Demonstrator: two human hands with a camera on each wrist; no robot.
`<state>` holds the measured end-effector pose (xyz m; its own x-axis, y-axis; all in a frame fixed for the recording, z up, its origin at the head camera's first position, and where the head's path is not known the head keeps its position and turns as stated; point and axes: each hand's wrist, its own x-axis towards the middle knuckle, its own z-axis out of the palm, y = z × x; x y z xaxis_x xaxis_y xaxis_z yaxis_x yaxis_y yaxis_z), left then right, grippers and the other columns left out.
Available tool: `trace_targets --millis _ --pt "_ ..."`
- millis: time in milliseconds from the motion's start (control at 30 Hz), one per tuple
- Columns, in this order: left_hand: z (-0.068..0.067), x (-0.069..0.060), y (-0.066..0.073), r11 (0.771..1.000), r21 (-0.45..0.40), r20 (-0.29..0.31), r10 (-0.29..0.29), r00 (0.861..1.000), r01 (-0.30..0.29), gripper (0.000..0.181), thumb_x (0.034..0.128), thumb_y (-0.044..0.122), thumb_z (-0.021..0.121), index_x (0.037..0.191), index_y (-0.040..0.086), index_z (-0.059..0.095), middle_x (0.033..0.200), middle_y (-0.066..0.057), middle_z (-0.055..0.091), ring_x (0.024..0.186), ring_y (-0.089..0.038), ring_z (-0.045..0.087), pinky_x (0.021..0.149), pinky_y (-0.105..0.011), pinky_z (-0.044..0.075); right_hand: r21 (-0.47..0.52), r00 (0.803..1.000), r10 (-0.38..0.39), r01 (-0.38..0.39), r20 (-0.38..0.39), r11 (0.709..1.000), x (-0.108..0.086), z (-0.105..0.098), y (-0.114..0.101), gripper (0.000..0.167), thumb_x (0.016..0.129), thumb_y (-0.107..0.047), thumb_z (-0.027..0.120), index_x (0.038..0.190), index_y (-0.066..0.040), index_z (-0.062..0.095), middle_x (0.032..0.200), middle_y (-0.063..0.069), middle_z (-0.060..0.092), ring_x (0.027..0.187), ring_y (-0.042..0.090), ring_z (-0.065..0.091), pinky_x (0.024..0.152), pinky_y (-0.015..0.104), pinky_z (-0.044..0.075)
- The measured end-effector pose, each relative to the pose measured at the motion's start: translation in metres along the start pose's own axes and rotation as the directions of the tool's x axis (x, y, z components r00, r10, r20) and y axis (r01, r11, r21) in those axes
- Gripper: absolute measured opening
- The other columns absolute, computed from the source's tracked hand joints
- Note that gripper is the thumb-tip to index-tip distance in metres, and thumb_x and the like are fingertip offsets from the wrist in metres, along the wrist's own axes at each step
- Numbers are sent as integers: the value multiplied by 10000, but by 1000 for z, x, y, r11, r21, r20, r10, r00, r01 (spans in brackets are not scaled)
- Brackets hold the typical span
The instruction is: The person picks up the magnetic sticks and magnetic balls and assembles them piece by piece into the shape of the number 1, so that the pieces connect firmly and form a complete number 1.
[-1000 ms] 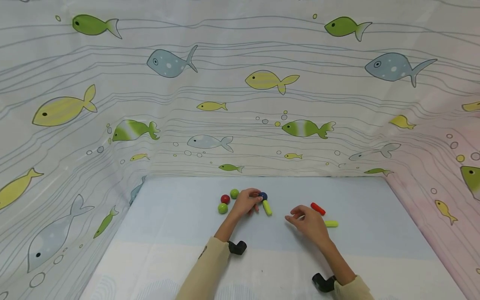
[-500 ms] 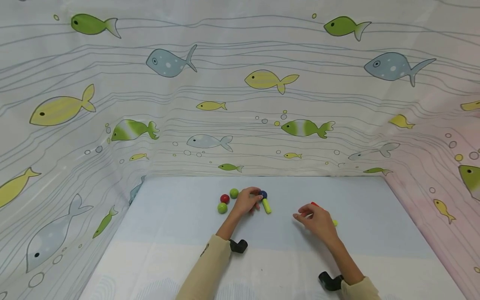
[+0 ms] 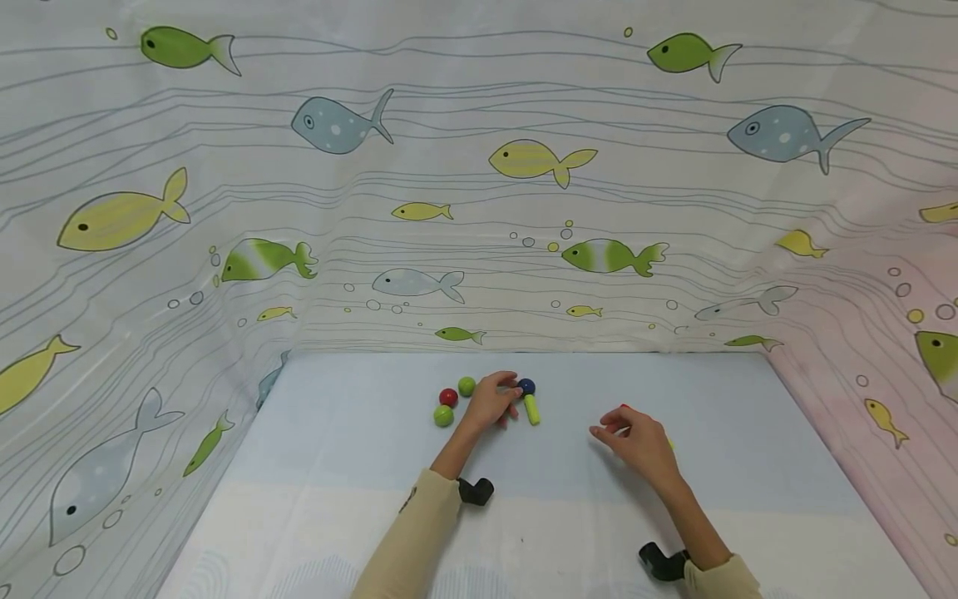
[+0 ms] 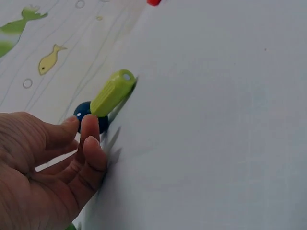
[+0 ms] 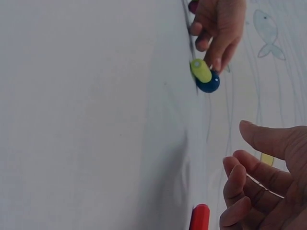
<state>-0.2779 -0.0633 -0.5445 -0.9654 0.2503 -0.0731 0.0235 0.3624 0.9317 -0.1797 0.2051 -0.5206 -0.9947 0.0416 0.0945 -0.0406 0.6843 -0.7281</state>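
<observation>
My left hand (image 3: 488,405) pinches a dark blue ball (image 3: 527,387) between thumb and fingertips. A yellow-green stick (image 3: 532,410) meets the ball and points toward the front; the left wrist view shows the stick (image 4: 113,93) end-on against the ball (image 4: 82,110). My right hand (image 3: 642,448) hovers to the right with loosely bent, parted fingers and nothing between them. Behind it, mostly hidden, lie a red stick (image 3: 624,406) and another yellow-green stick (image 3: 670,444). The red stick (image 5: 199,218) also shows below the right hand (image 5: 268,184) in the right wrist view.
Left of my left hand, two green balls (image 3: 467,386) (image 3: 443,415) and a red ball (image 3: 448,398) sit close together on the pale blue table surface (image 3: 352,433). A fish-patterned sheet (image 3: 479,241) rises behind and on both sides.
My right hand has drifted right and now covers most of the red stick and the second yellow-green stick. The blue ball and its stick have shifted slightly toward the back with my left hand.
</observation>
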Motion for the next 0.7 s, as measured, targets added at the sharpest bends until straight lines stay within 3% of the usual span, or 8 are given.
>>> trace_targets --millis 700 --pt "-22 -20 8 999 51 -50 8 999 -6 367 967 160 650 1304 25 595 1169 -102 634 624 -233 660 472 -250 468 20 1000 -11 10 23 1000 13 8 -8 299 840 -304 801 1007 -76 706 855 8 667 794 188 597 649 302 489"
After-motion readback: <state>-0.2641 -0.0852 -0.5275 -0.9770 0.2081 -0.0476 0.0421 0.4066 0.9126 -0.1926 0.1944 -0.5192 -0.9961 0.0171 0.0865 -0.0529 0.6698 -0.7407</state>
